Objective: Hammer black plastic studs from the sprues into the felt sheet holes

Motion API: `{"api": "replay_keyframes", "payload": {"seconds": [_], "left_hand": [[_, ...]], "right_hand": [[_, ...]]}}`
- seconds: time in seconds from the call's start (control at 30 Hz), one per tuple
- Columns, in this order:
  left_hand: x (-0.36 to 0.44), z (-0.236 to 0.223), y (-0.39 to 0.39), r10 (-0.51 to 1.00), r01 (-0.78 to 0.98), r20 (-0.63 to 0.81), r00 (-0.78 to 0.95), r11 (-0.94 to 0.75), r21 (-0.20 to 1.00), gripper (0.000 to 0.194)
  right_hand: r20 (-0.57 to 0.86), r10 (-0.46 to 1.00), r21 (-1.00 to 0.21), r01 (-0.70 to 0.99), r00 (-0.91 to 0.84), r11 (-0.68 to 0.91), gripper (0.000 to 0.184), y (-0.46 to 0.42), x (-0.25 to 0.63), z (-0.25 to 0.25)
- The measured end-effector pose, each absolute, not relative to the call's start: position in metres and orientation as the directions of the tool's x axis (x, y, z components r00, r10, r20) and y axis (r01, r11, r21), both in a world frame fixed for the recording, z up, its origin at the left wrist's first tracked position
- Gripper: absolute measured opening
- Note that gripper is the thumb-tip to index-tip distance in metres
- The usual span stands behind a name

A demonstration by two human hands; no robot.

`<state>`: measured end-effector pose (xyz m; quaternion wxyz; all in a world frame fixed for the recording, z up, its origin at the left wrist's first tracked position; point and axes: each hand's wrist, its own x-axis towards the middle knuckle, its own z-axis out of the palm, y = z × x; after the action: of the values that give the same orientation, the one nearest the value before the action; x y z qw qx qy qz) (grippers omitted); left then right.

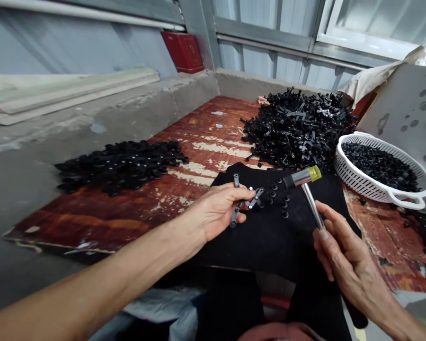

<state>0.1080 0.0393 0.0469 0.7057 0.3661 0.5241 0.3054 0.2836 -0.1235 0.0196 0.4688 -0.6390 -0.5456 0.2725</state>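
My left hand [222,208] is closed on a black jointed linkage [236,180], whose crossed arms stick out past the fingers above the cloth. In my right hand [341,246] is a mallet [301,178] with a metal head, a dark face on one side and a clear yellow face on the other. Its shaft is gripped, with the head raised over the cloth. Several small black round caps [285,205] lie between the two hands on the black cloth [259,241].
A large heap of black linkage parts [301,125] covers the back of the worn red table [206,128]. Stacked black assemblies [117,166] lie at the left. At the right stands a white basket [369,189] of small black pieces, with a spotted panel [408,109] behind it.
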Motion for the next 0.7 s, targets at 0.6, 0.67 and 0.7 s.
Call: {"api": "replay_keyframes", "payload": {"seconds": [0.6,0.67,0.7], "left_hand": [[0.12,0.046,-0.011,0.716,-0.3,-0.411,0.564,0.641,0.706,0.012],[0.117,0.042,-0.011,0.692,-0.292,-0.403,0.598,0.657,0.695,0.007],[0.116,0.04,-0.011,0.69,-0.289,-0.399,0.604,0.656,0.697,0.005]], "right_hand": [[-0.151,0.976,-0.977,-0.171,0.154,-0.125,0.033,-0.066,0.257,0.037],[-0.146,0.979,-0.977,-0.176,0.144,-0.12,0.032,-0.065,0.255,0.036],[-0.146,0.979,-0.978,-0.172,0.139,-0.121,0.031,-0.065,0.254,0.034]]}}
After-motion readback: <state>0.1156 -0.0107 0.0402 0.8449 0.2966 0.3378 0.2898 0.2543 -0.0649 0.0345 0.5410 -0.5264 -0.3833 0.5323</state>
